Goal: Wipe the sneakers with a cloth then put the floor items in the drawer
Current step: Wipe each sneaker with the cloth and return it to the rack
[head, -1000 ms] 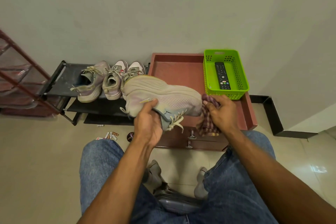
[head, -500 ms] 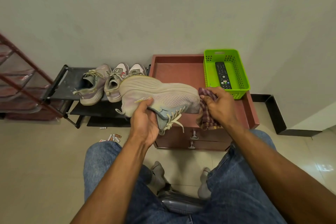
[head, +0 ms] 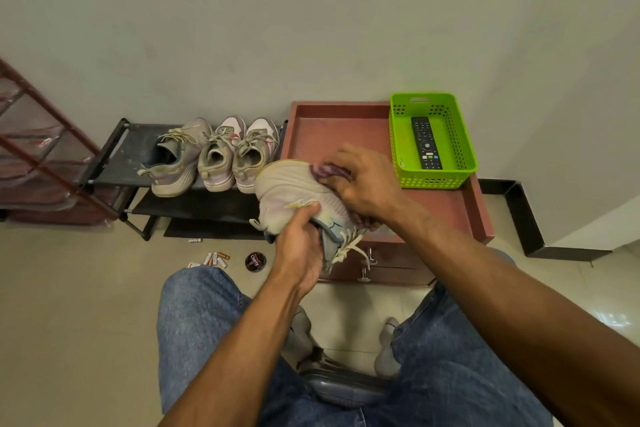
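My left hand (head: 301, 248) grips a pale grey sneaker (head: 289, 189) by its collar, sole turned up, in front of the red-brown drawer cabinet (head: 346, 135). My right hand (head: 367, 180) holds a checked maroon cloth (head: 329, 172) pressed against the sneaker's sole and side. Three more sneakers (head: 218, 156) stand on the black shoe rack (head: 138, 142) to the left. On the floor lie several batteries (head: 216, 258) and a small round black tin (head: 255, 262). The cabinet's drawer fronts with metal handles (head: 365, 272) show below the sneaker.
A green plastic basket (head: 398, 149) with a black remote (head: 426, 144) sits on the cabinet's right side. A red metal rack (head: 38, 149) stands far left. I sit on a low stool (head: 343, 388), knees in jeans either side. A dark skirting frame (head: 519, 211) runs at right.
The sneaker has swung round so its toe points away from me. My right hand with the cloth moved up and left, from the toe onto the sole.
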